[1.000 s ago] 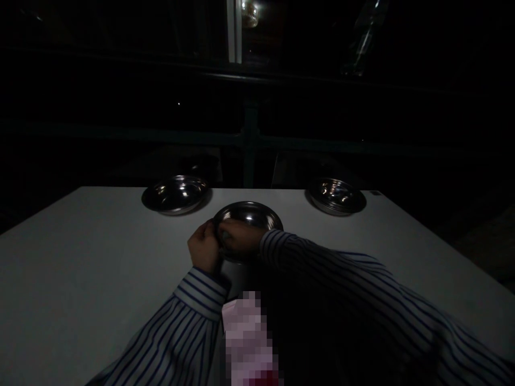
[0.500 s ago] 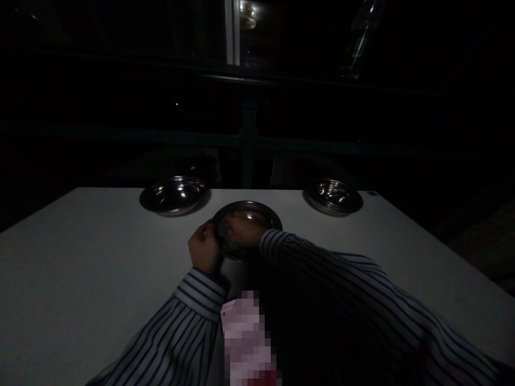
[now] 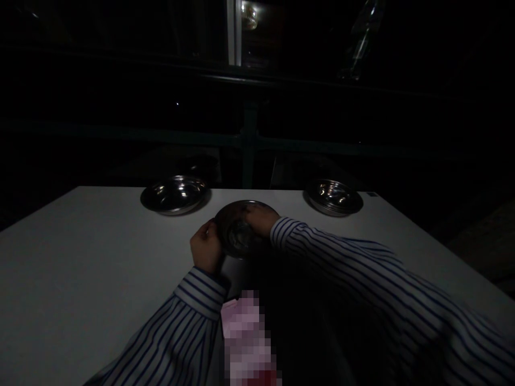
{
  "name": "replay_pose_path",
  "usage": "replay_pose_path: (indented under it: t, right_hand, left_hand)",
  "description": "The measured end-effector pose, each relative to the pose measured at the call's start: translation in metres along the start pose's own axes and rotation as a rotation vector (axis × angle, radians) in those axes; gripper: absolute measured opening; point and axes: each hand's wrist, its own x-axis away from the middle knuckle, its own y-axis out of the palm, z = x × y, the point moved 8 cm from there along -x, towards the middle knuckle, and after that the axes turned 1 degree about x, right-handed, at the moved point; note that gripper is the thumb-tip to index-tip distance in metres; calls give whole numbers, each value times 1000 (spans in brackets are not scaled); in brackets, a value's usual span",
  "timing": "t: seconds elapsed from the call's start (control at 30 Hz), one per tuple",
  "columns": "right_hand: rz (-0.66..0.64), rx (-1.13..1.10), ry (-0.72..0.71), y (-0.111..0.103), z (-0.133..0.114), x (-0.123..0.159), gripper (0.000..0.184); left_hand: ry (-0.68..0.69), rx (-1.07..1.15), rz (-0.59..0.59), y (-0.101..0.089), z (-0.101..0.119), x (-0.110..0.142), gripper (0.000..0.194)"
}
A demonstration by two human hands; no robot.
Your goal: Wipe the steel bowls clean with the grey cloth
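Note:
A shiny steel plate (image 3: 237, 236) lies at the middle of the white table (image 3: 80, 257), in dim light. My left hand (image 3: 206, 251) grips the plate's left rim with curled fingers. My right hand (image 3: 260, 219) rests inside the plate near its far right side, fingers bent down onto the metal. Whether anything is under those fingers is too dark to make out. Both arms wear striped sleeves.
Two more steel plates stand near the table's far edge, one at the left (image 3: 175, 194) and one at the right (image 3: 333, 196). A dark railing (image 3: 249, 139) runs behind the table. A pink card (image 3: 237, 316) hangs below my chest.
My right hand has slid from the plate's near left part across to its far right side. The left hand has kept its grip on the rim.

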Motion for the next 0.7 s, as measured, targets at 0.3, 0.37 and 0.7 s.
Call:
replay_pose_path:
  t: [0.3,0.37,0.7]
  right_hand:
    - [-272,-223,-380,12,-54,20,30]
    - [-349,-200,-381,13,-42,32,30]
    - [131,42,51,-22,10,8,32]
  left_hand:
    - [-15,1,49,-2,-6,-4,35]
    - [-17,5,50,-3,-6,-4,34]
    - [-23,12,20,-3,-1,4,35]
